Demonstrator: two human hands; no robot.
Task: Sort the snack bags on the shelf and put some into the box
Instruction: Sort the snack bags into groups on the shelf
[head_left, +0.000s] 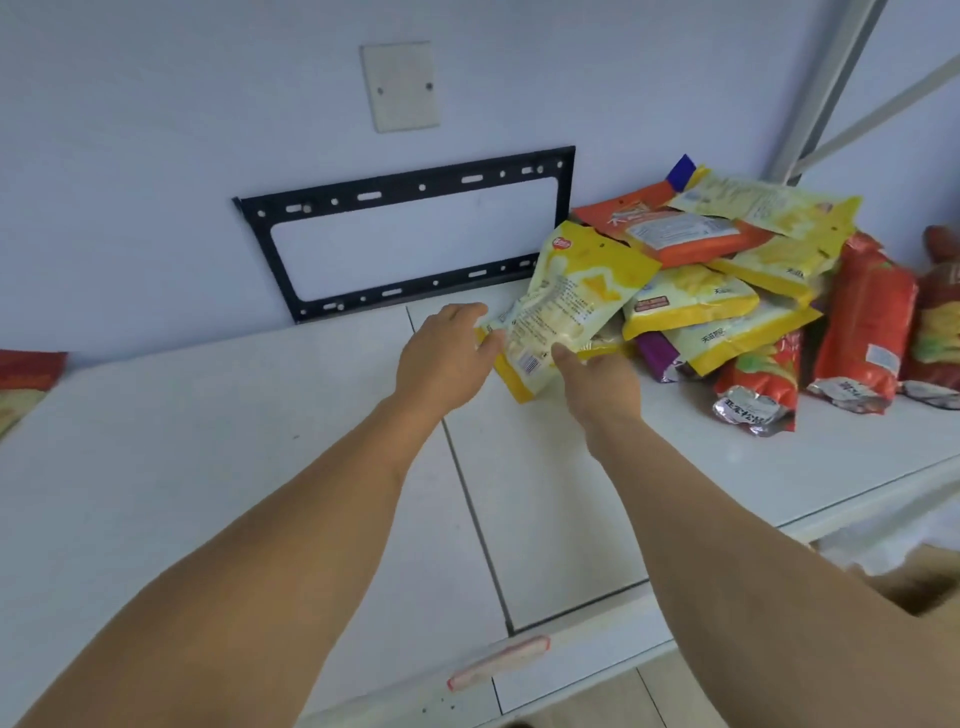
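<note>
Head view: left hand (441, 353) and right hand (597, 379) both pinch yellow bag (566, 306) off shelf (208, 441); its top touches pile (753, 291); pulling could topple bags.

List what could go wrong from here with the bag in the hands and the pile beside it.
1. The yellow snack bag is held only at its lower end by the left hand and right hand; its upper part leans toward the pile of snack bags and could snag it.
2. The pile is loosely stacked, so nudging it may send bags sliding.
3. The red bags lie near the shelf front and might drop off.
</note>
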